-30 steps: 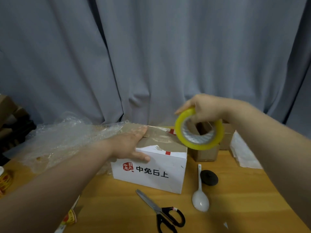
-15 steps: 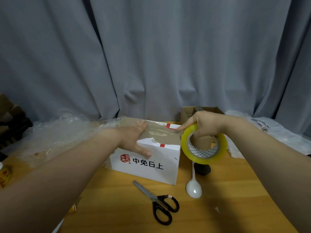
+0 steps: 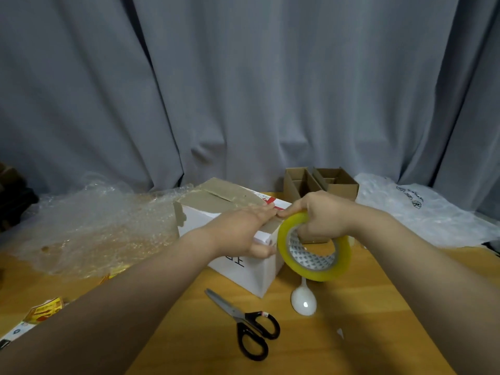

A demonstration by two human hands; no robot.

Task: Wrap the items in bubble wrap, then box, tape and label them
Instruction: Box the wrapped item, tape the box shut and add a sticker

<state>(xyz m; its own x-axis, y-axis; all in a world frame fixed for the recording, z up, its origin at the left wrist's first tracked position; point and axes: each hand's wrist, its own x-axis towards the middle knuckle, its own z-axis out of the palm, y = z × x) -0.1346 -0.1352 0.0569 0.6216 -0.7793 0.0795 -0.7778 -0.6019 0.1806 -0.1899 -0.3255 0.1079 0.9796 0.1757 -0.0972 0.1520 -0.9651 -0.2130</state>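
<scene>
Now the box (image 3: 213, 201) is seen standing mid-table (image 3: 351, 320), its brown flaps folded down on top. It is pressed by the left hand (image 3: 243, 234), which is laid flat on the near right corner, fingers straight and thumb against the white front. The tape roll (image 3: 319, 274) is gripped by the right hand (image 3: 322, 215), whose fingers are curled through its core. The roll is held upright just beside the box's right edge. Whether a strip is drawn onto the lid cannot be told. Scissors (image 3: 249, 323) are laid in front of the box, blades together, with a white spoon (image 3: 303, 303) beside them. Bubble wrap (image 3: 94, 223) is heaped to the left. Small cardboard boxes (image 3: 332, 182) and a plastic bag (image 3: 422, 212) are set behind, against a grey curtain (image 3: 243, 90).
</scene>
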